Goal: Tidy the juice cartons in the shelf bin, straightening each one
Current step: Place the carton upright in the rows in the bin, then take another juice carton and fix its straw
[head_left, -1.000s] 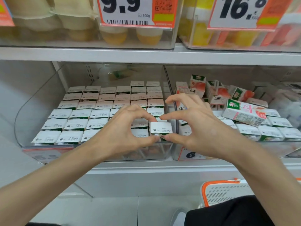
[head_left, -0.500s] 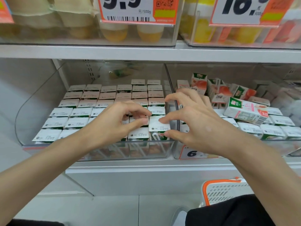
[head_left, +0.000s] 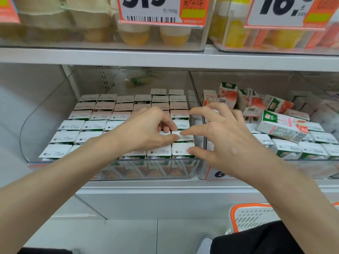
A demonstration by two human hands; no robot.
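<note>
**Inspector:** Where is the carton?
**Clerk:** The carton stands upright, second from the front, in the rightmost column of the bin.
**Inspector:** And the hands?
**Clerk:** Left hand is curled, thumb at the carton's left edge; I cannot tell if it pinches. Right hand is spread, forefinger on the carton's top and thumb on the front carton.

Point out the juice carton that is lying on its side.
In the head view, the tipped carton lies in the right bin, on top of the upright cartons there, just right of the right hand.
</note>
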